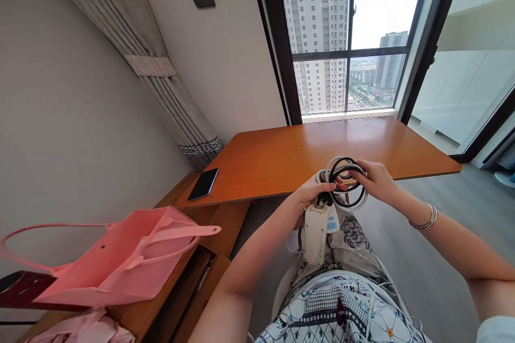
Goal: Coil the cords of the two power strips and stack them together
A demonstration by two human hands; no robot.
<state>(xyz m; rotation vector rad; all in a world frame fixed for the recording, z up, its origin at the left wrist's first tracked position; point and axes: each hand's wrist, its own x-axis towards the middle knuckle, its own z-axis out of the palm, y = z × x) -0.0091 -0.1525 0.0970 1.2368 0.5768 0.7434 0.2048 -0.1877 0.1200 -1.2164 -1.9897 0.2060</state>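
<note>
My left hand [311, 193] and my right hand [375, 179] both grip a coil of black and white cables [349, 186] held over the near edge of an orange wooden table [281, 158]. A white power strip [316, 233] hangs from the coil below my left hand, over my lap. My right wrist wears thin bangles [426, 218]. Both hands have their fingers closed round the coil's loops.
A black phone [203, 184] lies on the table's left corner. A pink tote bag [120, 257] rests on a lower wooden unit at the left. A tied grey curtain [161, 75] hangs by the wall. A big window [346, 37] is behind the table.
</note>
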